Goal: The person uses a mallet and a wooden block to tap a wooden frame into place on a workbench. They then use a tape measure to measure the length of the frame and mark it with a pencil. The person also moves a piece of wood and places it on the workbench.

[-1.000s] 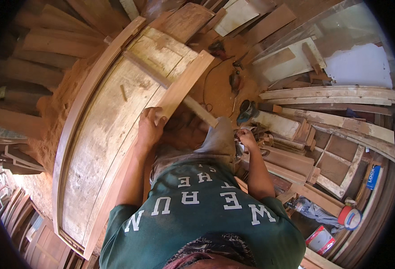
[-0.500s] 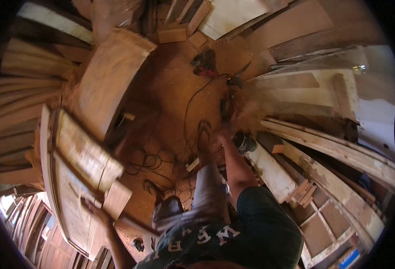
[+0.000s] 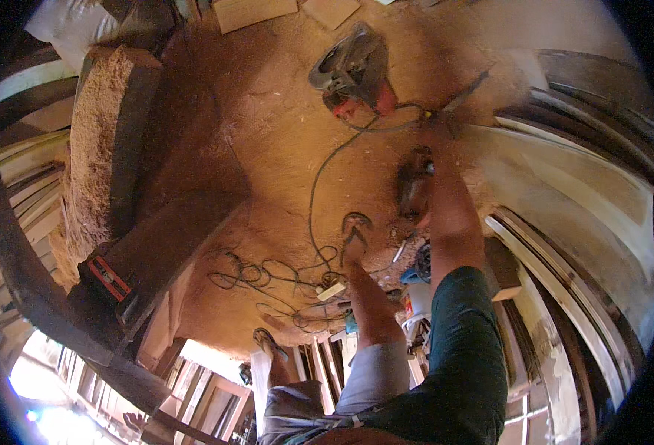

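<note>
My right arm reaches forward and down over the dusty floor. Its hand (image 3: 437, 133) is blurred, so its fingers do not show clearly. Beside that forearm lies a dark object (image 3: 414, 182) that I cannot identify. Just beyond are a black cable (image 3: 314, 189) and a dark, thin blade-like piece (image 3: 466, 94). A black and red power tool (image 3: 353, 78) rests on the floor ahead. At the lower left, my left hand (image 3: 133, 421) is small and dim, its fingers apart, next to the end of a dark curved board (image 3: 41, 297).
A dark machine body (image 3: 171, 237) with a red label stands at left, beside a sawdust-covered block (image 3: 104, 141). Long boards (image 3: 572, 297) lean along the right. My sandalled foot (image 3: 355, 226) stands near coiled cable and a small pale wood block (image 3: 332, 291).
My view has dropped closer to the floor. The right arm reaches farther forward. My left hand has shifted to the lower left edge, and the pale panel it touched no longer shows.
</note>
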### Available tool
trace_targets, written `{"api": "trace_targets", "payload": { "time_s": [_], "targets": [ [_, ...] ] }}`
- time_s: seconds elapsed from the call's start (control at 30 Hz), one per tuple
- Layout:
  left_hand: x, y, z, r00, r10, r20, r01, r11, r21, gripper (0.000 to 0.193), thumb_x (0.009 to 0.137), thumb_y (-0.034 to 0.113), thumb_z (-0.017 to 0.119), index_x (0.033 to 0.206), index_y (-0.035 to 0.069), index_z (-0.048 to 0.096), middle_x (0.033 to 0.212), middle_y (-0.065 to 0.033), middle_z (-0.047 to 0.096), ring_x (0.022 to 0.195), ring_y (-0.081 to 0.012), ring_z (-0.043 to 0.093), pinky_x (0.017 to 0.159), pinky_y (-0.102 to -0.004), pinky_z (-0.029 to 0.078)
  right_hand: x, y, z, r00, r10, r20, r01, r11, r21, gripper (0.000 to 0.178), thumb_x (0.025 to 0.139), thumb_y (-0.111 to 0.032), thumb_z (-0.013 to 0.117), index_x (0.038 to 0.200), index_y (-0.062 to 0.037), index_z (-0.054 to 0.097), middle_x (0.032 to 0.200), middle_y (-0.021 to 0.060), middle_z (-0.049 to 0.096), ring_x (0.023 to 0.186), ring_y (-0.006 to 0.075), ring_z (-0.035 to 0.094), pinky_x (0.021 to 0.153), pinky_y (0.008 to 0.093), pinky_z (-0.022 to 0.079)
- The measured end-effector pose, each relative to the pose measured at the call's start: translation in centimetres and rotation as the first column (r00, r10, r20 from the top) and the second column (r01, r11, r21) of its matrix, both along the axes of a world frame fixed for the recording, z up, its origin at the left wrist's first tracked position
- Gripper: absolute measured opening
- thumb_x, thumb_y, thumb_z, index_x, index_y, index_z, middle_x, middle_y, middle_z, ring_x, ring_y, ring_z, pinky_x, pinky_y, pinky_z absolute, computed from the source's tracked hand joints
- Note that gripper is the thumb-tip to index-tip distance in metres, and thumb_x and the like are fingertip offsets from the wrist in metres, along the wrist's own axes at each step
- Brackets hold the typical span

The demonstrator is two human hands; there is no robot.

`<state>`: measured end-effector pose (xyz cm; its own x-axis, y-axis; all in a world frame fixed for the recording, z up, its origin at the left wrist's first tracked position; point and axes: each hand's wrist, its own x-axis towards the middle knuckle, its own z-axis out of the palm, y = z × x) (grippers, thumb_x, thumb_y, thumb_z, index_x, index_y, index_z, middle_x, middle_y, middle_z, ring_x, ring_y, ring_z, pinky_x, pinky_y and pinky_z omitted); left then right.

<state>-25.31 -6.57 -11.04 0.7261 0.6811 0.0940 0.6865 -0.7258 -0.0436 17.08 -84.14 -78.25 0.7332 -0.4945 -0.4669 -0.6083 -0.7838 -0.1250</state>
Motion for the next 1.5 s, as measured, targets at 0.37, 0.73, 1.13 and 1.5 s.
{"api": "trace_targets", "payload": {
  "time_s": [0.37, 0.73, 1.13, 1.5],
  "targets": [
    [-4.8, -0.6, 2.0, 0.996, 0.015, 0.092, -0.008, 0.997, -0.078, 0.063, 0.097, 0.02, 0.065, 0.149, -0.004, 0.037, 0.147, -0.0211, 0.045, 0.13, -0.0294, 0.051, 0.11, -0.041, 0.046, 1.9, 4.4, 13.1, 0.984, 0.178, -0.005, -0.178, 0.983, 0.045, 0.064, 0.097, -0.041, 0.063, 0.155, -0.0201, 0.044, 0.143, 0.0117, 0.061, 0.134, 0.0291, 0.054, 0.098, 0.051, 0.052],
    [0.5, -4.6, -2.4, 0.761, 0.423, 0.491, -0.339, 0.906, -0.255, 0.047, 0.108, 0.027, 0.051, 0.148, 0.003, 0.045, 0.143, -0.0197, 0.05, 0.13, -0.0307, 0.051, 0.105, -0.0411, 0.046, -7.6, 9.5, 42.0, 0.862, -0.43, -0.269, 0.118, -0.346, 0.931, 0.067, 0.1, -0.05, 0.056, 0.15, -0.0068, 0.045, 0.12, 0.0129, 0.064, 0.104, 0.0245, 0.064, 0.084, 0.0392, 0.055],
    [-4.9, -14.9, 8.7, 0.835, 0.087, 0.543, 0.419, 0.541, -0.73, 0.02, 0.096, 0.01, 0.068, 0.114, 0.0, 0.066, 0.107, -0.0141, 0.071, 0.098, -0.0235, 0.068, 0.086, -0.0348, 0.053, -23.4, 38.7, 76.3, 0.638, 0.681, 0.36, -0.437, -0.064, 0.897, 0.075, 0.09, -0.043, 0.069, 0.15, -0.006, 0.042, 0.101, 0.0151, 0.071, 0.09, 0.0224, 0.071, 0.078, 0.0341, 0.059],
    [-35.5, 5.1, 14.3, 0.747, 0.659, 0.087, 0.267, -0.178, -0.947, 0.028, 0.09, -0.003, 0.073, 0.117, -0.001, 0.066, 0.112, -0.0071, 0.07, 0.104, -0.0154, 0.066, 0.096, -0.0317, 0.053, -57.3, 72.0, 85.0, -0.05, 0.922, 0.383, -0.531, -0.349, 0.772, 0.071, 0.087, -0.035, 0.074, 0.143, -0.0052, 0.041, 0.12, 0.0286, 0.065, 0.114, 0.0474, 0.062, 0.095, 0.0515, 0.051]
  ]
}}
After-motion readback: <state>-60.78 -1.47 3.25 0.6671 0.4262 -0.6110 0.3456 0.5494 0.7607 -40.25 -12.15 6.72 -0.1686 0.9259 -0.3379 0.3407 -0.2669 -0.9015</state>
